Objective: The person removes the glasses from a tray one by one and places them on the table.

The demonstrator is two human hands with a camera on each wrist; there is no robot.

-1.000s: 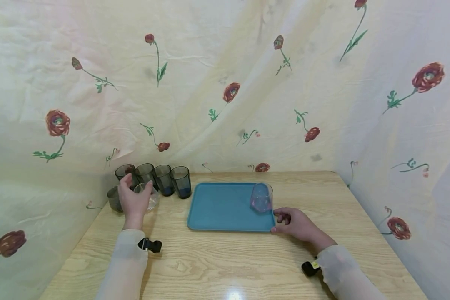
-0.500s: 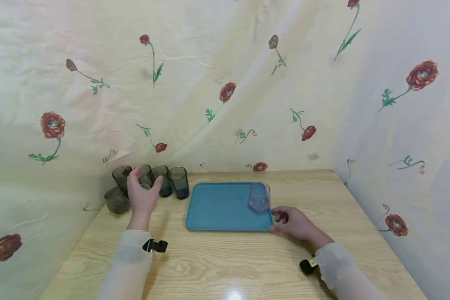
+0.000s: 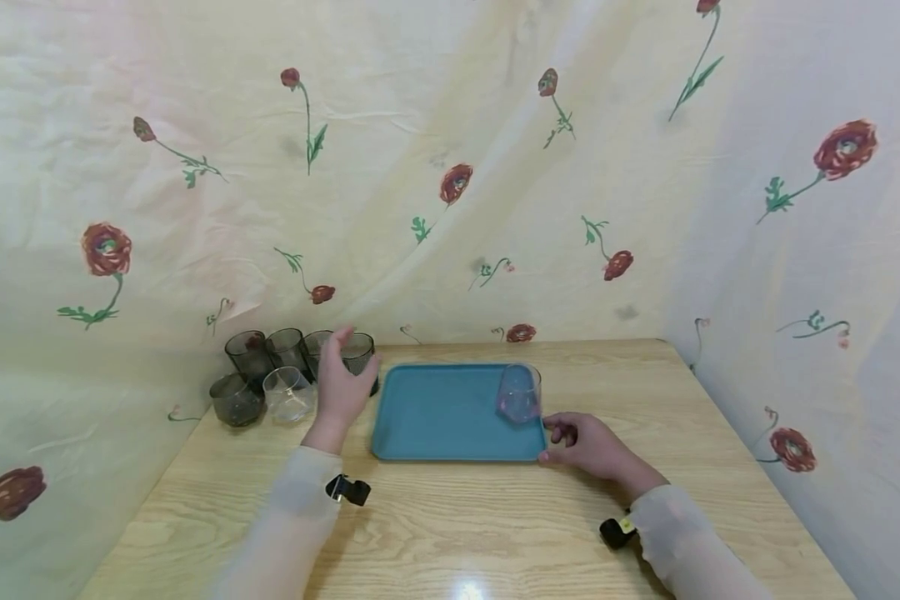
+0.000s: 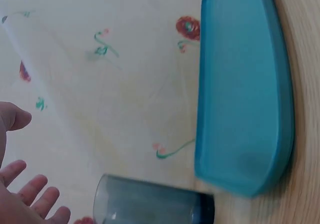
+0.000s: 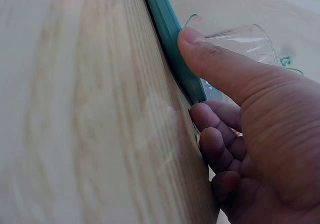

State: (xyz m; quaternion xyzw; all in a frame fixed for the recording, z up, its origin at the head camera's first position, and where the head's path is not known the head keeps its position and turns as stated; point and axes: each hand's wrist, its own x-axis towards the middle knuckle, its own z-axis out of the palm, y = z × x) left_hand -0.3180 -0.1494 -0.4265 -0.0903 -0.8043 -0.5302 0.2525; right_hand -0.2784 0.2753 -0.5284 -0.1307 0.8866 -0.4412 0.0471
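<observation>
My left hand [image 3: 342,387] is held up with thumb and fingers spread, in front of the rightmost tall smoky glass [image 3: 357,354]. Nothing is in its grasp; the left wrist view shows the glass [image 4: 150,203] apart from the fingers. At the near right corner of a blue rectangular tray [image 3: 442,417], my right hand [image 3: 596,450] holds the edge. Its thumb lies against the tray's side in the right wrist view, with the other fingers curled at the corner. A clear, faintly pink glass [image 3: 520,396] stands upright on the tray's right part.
More tall smoky glasses [image 3: 249,358] line the back left, the third partly behind my left hand. In front of them stand a short smoky glass [image 3: 236,402] and a clear faceted glass [image 3: 288,398]. Flowered cloth [image 3: 450,250] hangs behind the wooden table [image 3: 450,517].
My left hand has moved right, away from the clear faceted glass, to the rightmost smoky glass. The right hand stays at the tray's corner. The view has shifted slightly.
</observation>
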